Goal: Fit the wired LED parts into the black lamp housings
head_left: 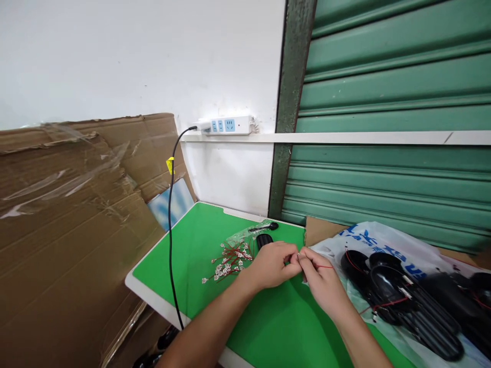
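Note:
My left hand (274,263) and my right hand (320,276) meet fingertip to fingertip above the green tabletop (280,322). Both are closed in a pinch on something tiny and pale that the fingers mostly hide. A thin red wire (326,266) sticks out past the fingers of my right hand. Just beyond my left hand shows a black ribbed plastic part (264,240), partly covered by the hand; whether they touch I cannot tell. Left of that hand lies a loose pile of small white pieces with red wires (230,263).
A clear plastic bag (245,232) and a black spoon-shaped piece (273,226) lie at the back. On the right, black plastic parts (418,306) with red wires rest on a white bag (368,232). A black cable (171,245) hangs from the power strip (230,125). Cardboard (76,230) stands left.

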